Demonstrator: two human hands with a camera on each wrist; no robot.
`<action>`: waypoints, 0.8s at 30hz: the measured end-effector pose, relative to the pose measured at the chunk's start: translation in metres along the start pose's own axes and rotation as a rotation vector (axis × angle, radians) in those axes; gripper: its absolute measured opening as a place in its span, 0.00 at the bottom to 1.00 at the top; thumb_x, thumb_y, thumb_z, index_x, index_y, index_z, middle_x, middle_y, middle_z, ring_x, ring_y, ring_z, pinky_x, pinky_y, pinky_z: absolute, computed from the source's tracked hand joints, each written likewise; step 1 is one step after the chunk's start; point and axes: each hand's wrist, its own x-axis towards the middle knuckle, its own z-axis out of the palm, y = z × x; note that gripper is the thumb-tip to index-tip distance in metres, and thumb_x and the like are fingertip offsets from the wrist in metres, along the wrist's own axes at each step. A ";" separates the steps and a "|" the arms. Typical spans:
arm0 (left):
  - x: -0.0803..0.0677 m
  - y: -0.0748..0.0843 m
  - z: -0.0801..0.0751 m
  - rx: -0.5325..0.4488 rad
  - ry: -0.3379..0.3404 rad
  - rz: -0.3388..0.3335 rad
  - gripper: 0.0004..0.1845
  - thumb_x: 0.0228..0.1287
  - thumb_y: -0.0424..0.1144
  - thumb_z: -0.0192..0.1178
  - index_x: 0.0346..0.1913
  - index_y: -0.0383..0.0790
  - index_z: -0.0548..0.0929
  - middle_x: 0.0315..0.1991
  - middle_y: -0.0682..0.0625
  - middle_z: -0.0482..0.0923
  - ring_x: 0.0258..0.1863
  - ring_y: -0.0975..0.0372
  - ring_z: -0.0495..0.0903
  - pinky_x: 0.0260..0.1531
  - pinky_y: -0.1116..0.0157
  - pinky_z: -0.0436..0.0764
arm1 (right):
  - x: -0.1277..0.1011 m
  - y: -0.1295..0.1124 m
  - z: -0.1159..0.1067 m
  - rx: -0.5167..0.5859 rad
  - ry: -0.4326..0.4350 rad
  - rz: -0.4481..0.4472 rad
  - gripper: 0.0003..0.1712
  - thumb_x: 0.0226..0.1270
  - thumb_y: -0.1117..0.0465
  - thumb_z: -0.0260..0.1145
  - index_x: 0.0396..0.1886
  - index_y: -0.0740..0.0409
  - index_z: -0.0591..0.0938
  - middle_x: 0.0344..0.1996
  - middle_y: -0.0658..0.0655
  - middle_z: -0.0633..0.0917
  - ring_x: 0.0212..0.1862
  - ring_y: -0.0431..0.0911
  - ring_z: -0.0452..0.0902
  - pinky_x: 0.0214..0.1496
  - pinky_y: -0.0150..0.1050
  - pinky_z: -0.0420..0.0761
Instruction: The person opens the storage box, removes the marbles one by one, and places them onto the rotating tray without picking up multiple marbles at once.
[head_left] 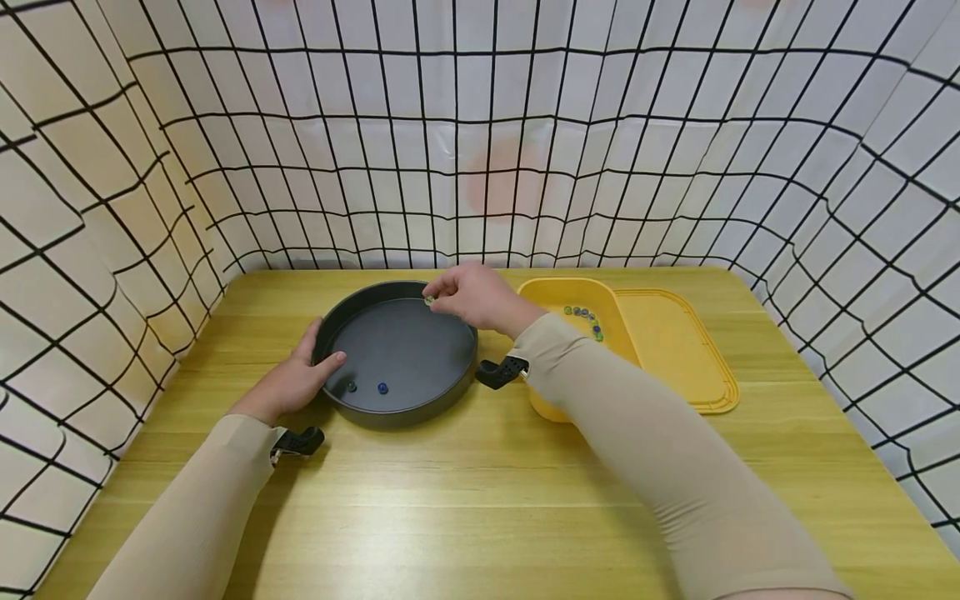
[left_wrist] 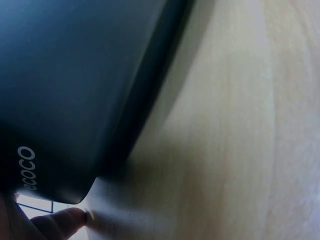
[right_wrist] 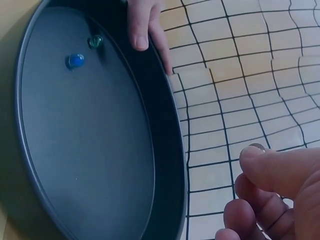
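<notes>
Where the head view is centred, a round dark pan [head_left: 397,354] sits flat on the wooden table [head_left: 465,500], open side up — being circular, it has no long axis to speak of. The right hand [head_left: 476,296] hovers over the pan's far rim, thumb and fingertips pinched on a small glass marble [head_left: 429,300]. The left hand [head_left: 292,383] grips the pan's left rim, thumb hooked over the wall to the inside, fingers outside.

Two marbles lie on the pan floor at its lower left, a green marble [head_left: 351,387] and a blue marble [head_left: 382,387], near each other but apart. To the right of the pan stands a yellow tub [head_left: 555,296] with more marbles [head_left: 587,317] inside, and its yellow lid [head_left: 675,346] lies flat just beyond.

The right wrist view shows what the head view cannot — the left thumb over the rim at the top of the frame, close to the green marble. The left wrist view gives only the pan's dark outer wall, lettering that seems to read "ecoco", and one fingertip [left_wrist: 70,220] at the lower left.
</notes>
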 end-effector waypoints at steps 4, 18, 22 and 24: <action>0.000 0.000 0.001 0.003 0.000 0.002 0.51 0.80 0.66 0.47 0.85 0.55 0.23 0.85 0.30 0.36 0.82 0.30 0.44 0.77 0.30 0.49 | -0.003 -0.001 0.001 0.050 -0.019 -0.014 0.17 0.76 0.58 0.69 0.61 0.52 0.88 0.46 0.54 0.93 0.39 0.45 0.80 0.38 0.36 0.76; 0.000 0.000 0.003 0.028 0.003 0.017 0.51 0.80 0.66 0.46 0.85 0.56 0.24 0.86 0.32 0.35 0.82 0.29 0.45 0.76 0.29 0.51 | -0.021 0.088 -0.056 0.037 0.145 0.165 0.21 0.77 0.55 0.66 0.66 0.52 0.85 0.57 0.61 0.87 0.24 0.42 0.71 0.27 0.34 0.72; 0.000 -0.001 0.002 0.033 0.003 0.022 0.51 0.81 0.66 0.46 0.85 0.55 0.23 0.86 0.32 0.34 0.82 0.29 0.44 0.76 0.29 0.51 | -0.031 0.126 -0.069 0.025 0.167 0.231 0.23 0.79 0.57 0.64 0.69 0.57 0.81 0.59 0.65 0.85 0.22 0.42 0.69 0.27 0.35 0.72; 0.000 -0.001 0.002 0.029 0.003 0.021 0.51 0.81 0.66 0.46 0.85 0.55 0.24 0.86 0.32 0.34 0.82 0.29 0.44 0.76 0.29 0.51 | -0.034 0.141 -0.070 0.011 0.168 0.263 0.24 0.79 0.58 0.63 0.71 0.58 0.80 0.60 0.66 0.84 0.21 0.41 0.66 0.25 0.36 0.71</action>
